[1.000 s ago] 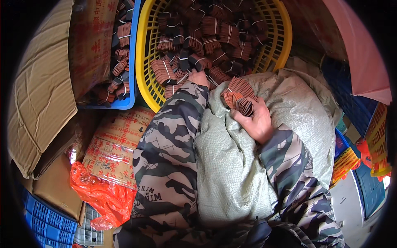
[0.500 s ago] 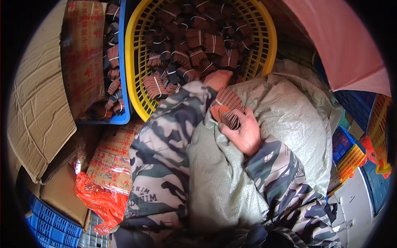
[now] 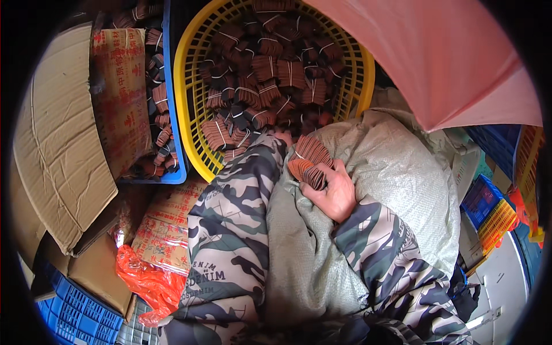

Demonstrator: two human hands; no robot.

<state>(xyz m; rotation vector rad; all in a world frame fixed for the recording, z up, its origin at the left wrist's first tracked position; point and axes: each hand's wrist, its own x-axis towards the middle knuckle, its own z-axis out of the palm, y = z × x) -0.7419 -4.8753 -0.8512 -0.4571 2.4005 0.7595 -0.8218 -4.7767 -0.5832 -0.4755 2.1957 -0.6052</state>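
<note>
My right hand point(image 3: 335, 194) is closed round a stack of thin brown and orange pieces point(image 3: 313, 152), their edges fanned out like pages. It rests over the pale woven sack point(image 3: 408, 172) in front of me. My left arm, in a camouflage sleeve, stretches to the near rim of the yellow basket point(image 3: 183, 98). Only a bit of my left hand point(image 3: 283, 137) shows past the cuff; its fingers are hidden in shadow among the bundles. Many similar brown bundles point(image 3: 290, 75), tied with white bands, fill the basket.
At the left stands a blue crate point(image 3: 173, 115) with more bundles, beside a cardboard flap point(image 3: 66, 132). A red plastic bag point(image 3: 152, 284) lies below it. Pink cloth-like material point(image 3: 425, 57) hangs over the upper right. Small blue and yellow crates point(image 3: 491, 221) sit at the right.
My left hand has drawn slightly nearer and sunk lower at the basket's near side, so less of it shows. My right hand keeps the stack, shifted slightly left. The view has tilted a little.
</note>
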